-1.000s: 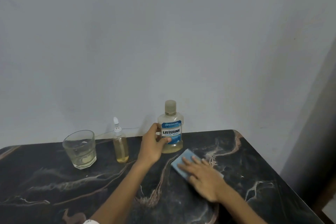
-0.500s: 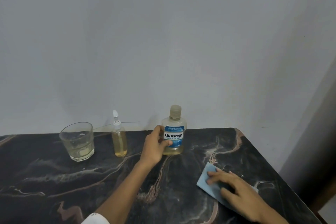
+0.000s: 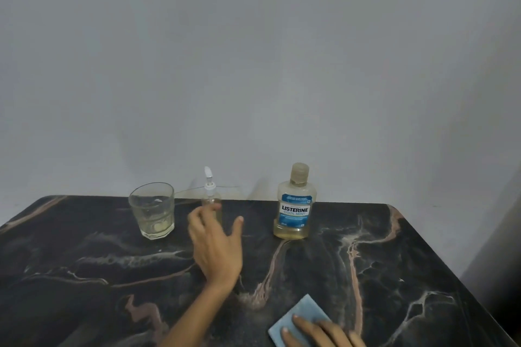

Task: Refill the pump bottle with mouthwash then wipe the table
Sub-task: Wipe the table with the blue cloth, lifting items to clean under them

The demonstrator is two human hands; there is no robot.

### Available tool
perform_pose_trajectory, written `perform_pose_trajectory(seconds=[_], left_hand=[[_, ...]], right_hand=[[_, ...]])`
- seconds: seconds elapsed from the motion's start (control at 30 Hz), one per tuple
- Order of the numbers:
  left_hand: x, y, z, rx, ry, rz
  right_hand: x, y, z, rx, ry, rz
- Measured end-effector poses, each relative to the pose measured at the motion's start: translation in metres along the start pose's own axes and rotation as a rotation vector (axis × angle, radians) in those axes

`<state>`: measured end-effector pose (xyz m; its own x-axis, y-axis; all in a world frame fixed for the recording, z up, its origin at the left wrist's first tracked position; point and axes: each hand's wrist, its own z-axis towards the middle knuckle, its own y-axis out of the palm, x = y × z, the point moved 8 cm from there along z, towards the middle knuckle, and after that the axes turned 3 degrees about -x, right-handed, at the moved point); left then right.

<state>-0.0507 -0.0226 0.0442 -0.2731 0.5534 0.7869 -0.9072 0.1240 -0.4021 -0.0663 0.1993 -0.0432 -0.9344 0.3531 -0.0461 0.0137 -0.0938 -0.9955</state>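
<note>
Head view: nearest us our right hand (image 3: 324, 332) presses flat fingers on the soft blue cloth (image 3: 298, 318), while our left hand (image 3: 215, 248), fingers spread and empty, reaches the light, tippy pump bottle (image 3: 211, 200) left of the mouthwash bottle (image 3: 294, 205); we'd grip its body.

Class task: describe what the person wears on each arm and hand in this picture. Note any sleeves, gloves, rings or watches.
Both forearms are bare as far as the frame shows. The left hand and right hand have no gloves and no visible rings. The left wrist has no watch; the right wrist is cut off.
</note>
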Motion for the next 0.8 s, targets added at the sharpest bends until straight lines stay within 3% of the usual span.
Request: perform_pose_trajectory(seconds=[0.1, 0.2, 0.37, 0.5, 0.7, 0.8], left_hand=[[-0.027, -0.003, 0.02, -0.08, -0.2, -0.019], [-0.037, 0.01, 0.037, -0.229, -0.227, -0.115], [-0.038, 0.025, 0.061, -0.373, -0.144, -0.203], [-0.023, 0.013, 0.082, -0.337, -0.116, -0.256], [0.027, -0.023, 0.115, -0.475, 0.133, -0.266], [0.033, -0.044, 0.119, -0.472, 0.167, -0.293]], right_hand=[[-0.011, -0.006, 0.017, 0.022, 0.088, -0.063], [-0.017, -0.012, 0.047, 0.031, 0.134, -0.11], [-0.029, -0.026, 0.102, 0.025, 0.205, 0.036], [-0.011, -0.004, 0.154, -0.026, 0.274, 0.093], [0.019, 0.002, 0.235, -0.117, 0.459, 0.151], [0.01, 0.0, 0.255, -0.139, 0.425, 0.152]])
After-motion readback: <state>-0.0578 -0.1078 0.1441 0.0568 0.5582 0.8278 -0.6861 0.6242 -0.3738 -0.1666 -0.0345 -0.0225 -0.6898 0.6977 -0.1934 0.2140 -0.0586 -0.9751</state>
